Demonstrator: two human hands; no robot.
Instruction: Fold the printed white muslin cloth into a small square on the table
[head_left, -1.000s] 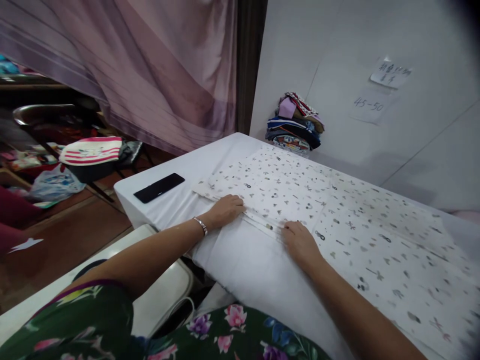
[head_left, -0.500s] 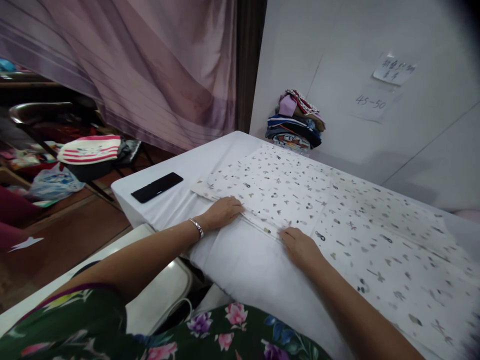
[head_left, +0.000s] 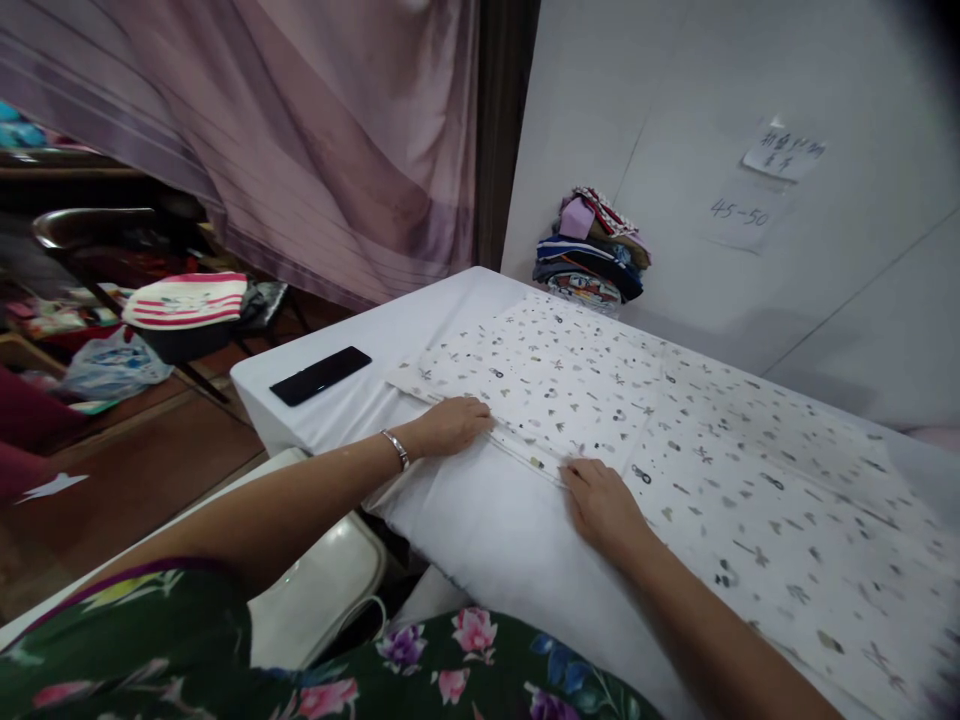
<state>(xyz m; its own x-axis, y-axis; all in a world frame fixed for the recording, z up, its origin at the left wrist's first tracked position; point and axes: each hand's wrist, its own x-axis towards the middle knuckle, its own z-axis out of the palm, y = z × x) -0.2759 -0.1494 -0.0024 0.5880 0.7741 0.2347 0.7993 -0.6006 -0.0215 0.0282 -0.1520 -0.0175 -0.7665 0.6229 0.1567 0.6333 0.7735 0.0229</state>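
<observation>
A white cloth (head_left: 555, 375) with small grey and brown printed motifs lies spread over the white-covered table (head_left: 480, 530). Its near edge is folded into a narrow strip. My left hand (head_left: 452, 426), with a bracelet at the wrist, has its fingers closed on this edge toward the left corner. Farther right along the same edge, my right hand (head_left: 600, 500) pinches the cloth between thumb and fingers. A short stretch of the folded strip shows between the two hands. The fingertips are partly hidden in the fabric.
A black phone (head_left: 321, 376) lies on the table's left end. Against the wall rises a stack of folded clothes (head_left: 591, 250), below taped handwritten notes (head_left: 780, 155). A pale chair seat (head_left: 322, 590) is close by my left arm. A pink curtain (head_left: 337, 140) hangs behind.
The view has shifted slightly. Both hands keep their places on the cloth's near edge, and the cloth looks almost the same.
</observation>
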